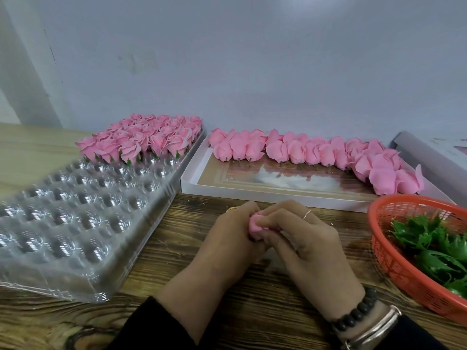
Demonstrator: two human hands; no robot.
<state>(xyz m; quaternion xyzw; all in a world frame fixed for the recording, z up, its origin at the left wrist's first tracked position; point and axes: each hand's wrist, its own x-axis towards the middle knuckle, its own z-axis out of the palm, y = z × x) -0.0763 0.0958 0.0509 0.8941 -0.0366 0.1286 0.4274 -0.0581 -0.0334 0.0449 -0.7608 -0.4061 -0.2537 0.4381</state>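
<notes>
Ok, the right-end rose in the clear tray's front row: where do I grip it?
Pinch the right-end rose low, at its green base, from the near side. It stands upright; the clear tray cells in front are empty, neighbours crowd its left and back, and the flared petals probably crush easily.

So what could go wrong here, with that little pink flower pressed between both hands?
1. The left hand and right hand pinch the pink flower closely; its thin petals might crease or tear.
2. The red basket of green leaves sits close beside the right hand; a sideways swing could tip it.
</notes>
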